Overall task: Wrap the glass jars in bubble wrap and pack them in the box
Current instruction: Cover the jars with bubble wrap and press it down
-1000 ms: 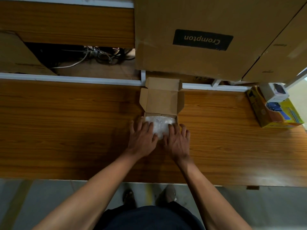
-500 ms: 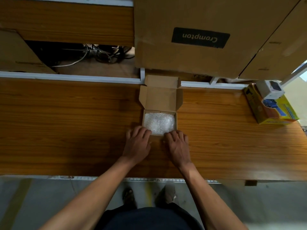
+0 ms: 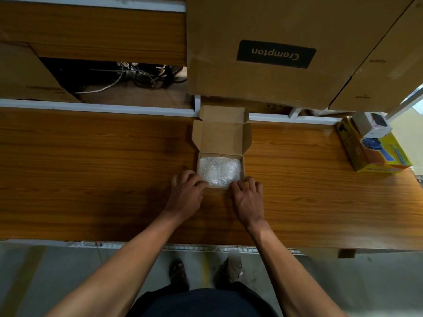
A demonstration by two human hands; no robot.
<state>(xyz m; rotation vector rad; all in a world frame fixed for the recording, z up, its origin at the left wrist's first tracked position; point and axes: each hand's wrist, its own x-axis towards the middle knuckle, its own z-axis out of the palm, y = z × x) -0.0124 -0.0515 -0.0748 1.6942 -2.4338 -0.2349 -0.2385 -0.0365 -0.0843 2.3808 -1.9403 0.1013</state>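
A small cardboard box (image 3: 220, 136) stands open in the middle of the wooden table, its lid flap tipped back. A bundle of bubble wrap (image 3: 219, 170) fills its tray; the glass inside the wrap is not visible. My left hand (image 3: 186, 193) rests at the box's near left corner, fingertips touching the front wall. At the near right corner my right hand (image 3: 248, 197) does the same, fingers curled against the edge. Neither hand lifts anything.
A large brown Crompton carton (image 3: 274, 53) and another carton (image 3: 389, 65) stand behind the box. A yellow packet (image 3: 375, 154) with a small white box (image 3: 373, 125) on top lies at the right. Cables (image 3: 137, 75) sit in a gap at the back.
Both hands have slid back off the bubble wrap toward me and now sit at the box's front corners. The wrapped bundle lies uncovered in the tray.
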